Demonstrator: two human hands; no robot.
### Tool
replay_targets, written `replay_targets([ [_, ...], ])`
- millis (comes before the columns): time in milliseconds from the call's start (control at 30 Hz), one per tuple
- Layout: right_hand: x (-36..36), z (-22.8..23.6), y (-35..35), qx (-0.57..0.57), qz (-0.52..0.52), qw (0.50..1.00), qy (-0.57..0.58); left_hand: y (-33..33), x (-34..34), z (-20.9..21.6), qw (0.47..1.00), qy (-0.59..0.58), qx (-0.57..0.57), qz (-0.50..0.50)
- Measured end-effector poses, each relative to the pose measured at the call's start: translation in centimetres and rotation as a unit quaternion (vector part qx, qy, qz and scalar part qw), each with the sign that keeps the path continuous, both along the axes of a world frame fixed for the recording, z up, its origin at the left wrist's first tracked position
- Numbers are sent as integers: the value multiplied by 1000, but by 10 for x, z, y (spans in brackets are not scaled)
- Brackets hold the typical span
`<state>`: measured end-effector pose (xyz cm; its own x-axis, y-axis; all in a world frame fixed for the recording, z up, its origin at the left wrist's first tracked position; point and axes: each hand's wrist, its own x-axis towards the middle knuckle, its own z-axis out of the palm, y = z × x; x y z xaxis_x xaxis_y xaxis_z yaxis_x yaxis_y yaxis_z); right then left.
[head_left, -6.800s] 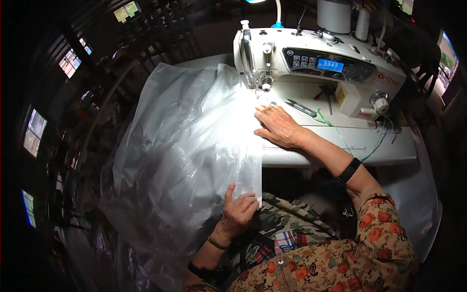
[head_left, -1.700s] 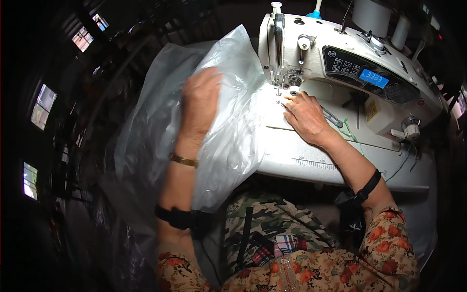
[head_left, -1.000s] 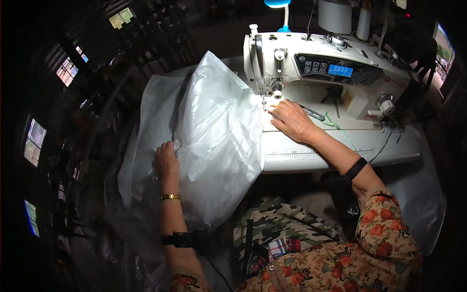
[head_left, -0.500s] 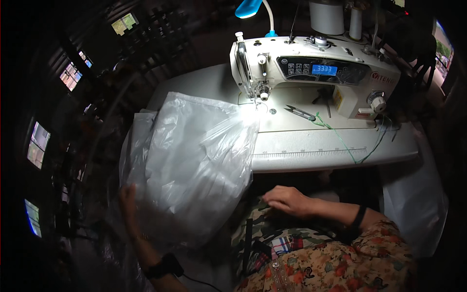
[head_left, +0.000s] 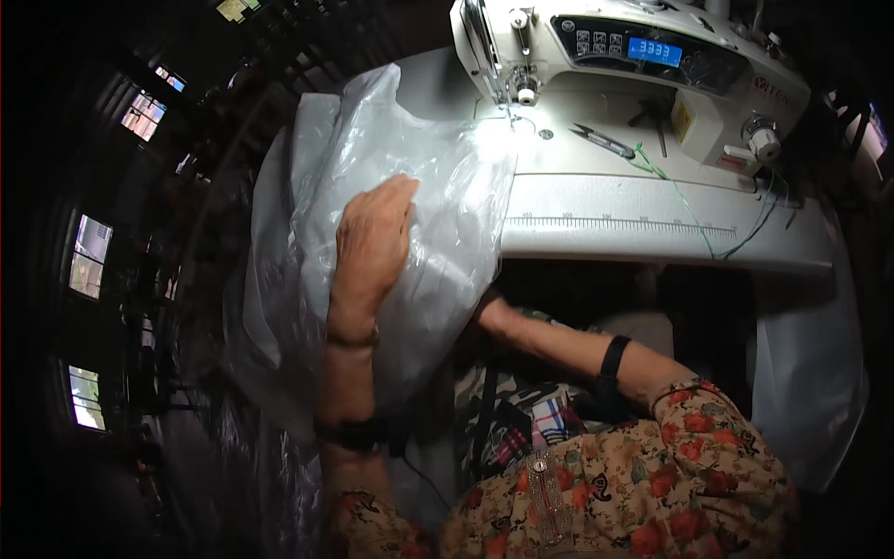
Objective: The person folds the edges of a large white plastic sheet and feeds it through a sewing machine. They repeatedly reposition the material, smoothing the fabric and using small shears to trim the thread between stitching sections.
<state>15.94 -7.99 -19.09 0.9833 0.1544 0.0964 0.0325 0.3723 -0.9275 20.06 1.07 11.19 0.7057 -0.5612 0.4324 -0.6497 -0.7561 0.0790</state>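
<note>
A large translucent plastic sheet (head_left: 438, 228) is draped over the left of the sewing table and hangs down its front. Its right corner lies under the needle of the white sewing machine (head_left: 643, 56), in the bright lamp light. My left hand (head_left: 375, 228) rests on top of the sheet, fingers stretched out and pointing away from me. At the sheet's lower right edge, my right hand (head_left: 488, 309) reaches under or behind the plastic. Only its wrist side shows there; the fingers are hidden.
Thread snips (head_left: 602, 140) lie on the machine bed, with green thread (head_left: 686, 207) trailing over the table's front edge. A dark T-shaped tool (head_left: 654, 116) sits behind them. More pale sheeting (head_left: 805, 363) hangs at the right. A ruler scale (head_left: 624, 224) runs along the table.
My left hand has moved from the sheet's left edge onto its middle. My right hand has gone left, beneath the plastic. The view has shifted, so the machine sits higher.
</note>
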Motion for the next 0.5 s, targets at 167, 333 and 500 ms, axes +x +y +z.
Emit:
replay_targets([
  [167, -29, 91, -36, -91, 371, 924, -30, 75, 47, -71, 982, 125, -14, 137],
  [333, -79, 123, -60, 5, 419, 898, 138, 76, 52, -86, 981, 121, -115, 103],
  [500, -96, 122, -55, 14, 364, 921, 142, 65, 31, -71, 967, 152, -176, 104],
])
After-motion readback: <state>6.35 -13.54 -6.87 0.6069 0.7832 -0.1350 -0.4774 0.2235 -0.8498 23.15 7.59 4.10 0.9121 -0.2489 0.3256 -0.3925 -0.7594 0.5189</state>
